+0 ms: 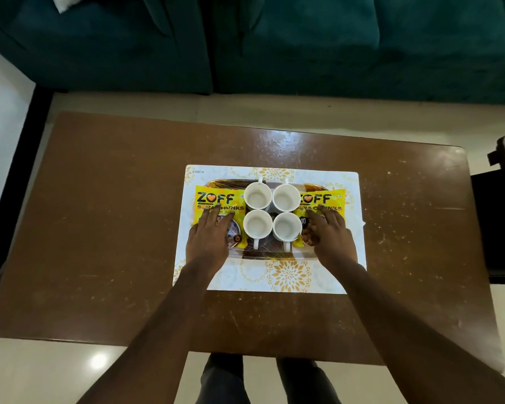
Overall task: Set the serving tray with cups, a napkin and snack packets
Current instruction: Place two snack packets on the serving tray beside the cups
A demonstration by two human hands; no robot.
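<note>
The left hand (pixel 207 243) lays straight, spread fingers (pixel 208 219) flat on a glossy yellow left packet (pixel 216 198). The right hand (pixel 333 242) rests loosely extended fingers on the matching right packet (pixel 328 199). Between the fingers, four round white cups (pixel 256 196) fill the streaked brown tray (pixel 264 251).

Four close-set cups (pixel 256 196) fill the middle of the tray (pixel 266 252), flanked by a left packet (pixel 217 199) and right packet (pixel 327 199), while broad table (pixel 99 228) lies open all around the mat (pixel 286 279).
</note>
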